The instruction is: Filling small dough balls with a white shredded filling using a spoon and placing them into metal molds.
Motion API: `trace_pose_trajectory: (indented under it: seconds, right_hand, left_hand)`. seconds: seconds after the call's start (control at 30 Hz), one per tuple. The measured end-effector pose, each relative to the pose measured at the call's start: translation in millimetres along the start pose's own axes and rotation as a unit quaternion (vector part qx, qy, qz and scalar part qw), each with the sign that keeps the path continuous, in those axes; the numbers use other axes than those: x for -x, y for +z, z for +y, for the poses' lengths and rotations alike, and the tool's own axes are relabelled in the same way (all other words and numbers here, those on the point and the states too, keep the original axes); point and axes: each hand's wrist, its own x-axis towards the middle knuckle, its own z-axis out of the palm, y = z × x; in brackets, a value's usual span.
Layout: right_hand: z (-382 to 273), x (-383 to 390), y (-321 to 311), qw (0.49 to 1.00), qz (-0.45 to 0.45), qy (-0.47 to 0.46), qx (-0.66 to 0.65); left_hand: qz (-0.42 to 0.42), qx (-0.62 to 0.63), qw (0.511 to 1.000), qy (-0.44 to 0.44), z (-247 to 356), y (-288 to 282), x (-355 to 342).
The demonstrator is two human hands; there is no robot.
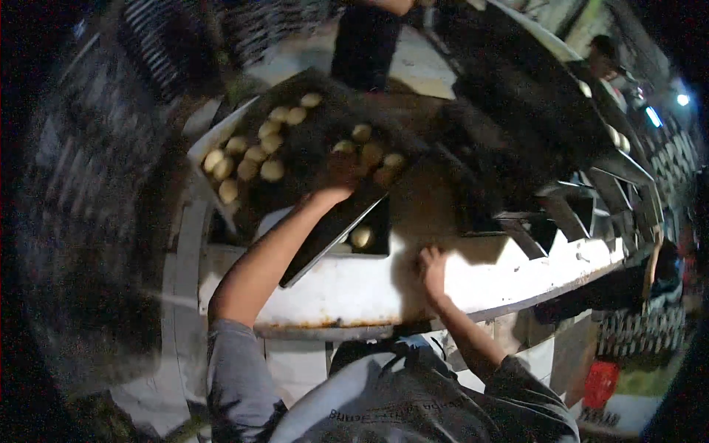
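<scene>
A large dark tray [295,159] lies tilted on the table at the left, with several round pale dough balls [272,170] on it. My left hand [343,176] reaches over the tray's right part, among a small group of these balls. Blur and shadow hide its fingers, so what it grips, if anything, cannot be made out. My right hand [433,264] rests at the white tabletop, fingers a little apart and nothing seen in them. Between my hands, a smaller dark pan [380,221] holds one dough ball [362,236], partly beneath the tray's near edge.
The white table [317,306] has a rusty front edge close to my body. Several dark metal pans [532,230] stand at the right, beside a large dark area in shadow. Another person [365,44] stands across the table. A red container [600,384] sits low at the right.
</scene>
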Motion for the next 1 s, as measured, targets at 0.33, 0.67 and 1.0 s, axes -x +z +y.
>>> trace_pose_trajectory:
  seconds: [0.33,0.67,1.0]
  right_hand:
    - [4.9,-36.4,-53.2,0.955,-0.260,0.077,-0.122]
    - [110.5,-79.6,-196.8,0.640,-0.406,-0.217,-0.615]
    - [310.0,-304.6,-494.8,0.970,-0.007,-0.180,-0.161]
  left_hand:
    - [-0.118,-0.013,0.990,-0.070,66.1,-26.9,-44.9]
    - [-0.074,0.740,0.630,0.223,197.9,-118.5,-4.3]
    - [-0.061,0.845,0.530,0.029,293.8,94.2,45.7]
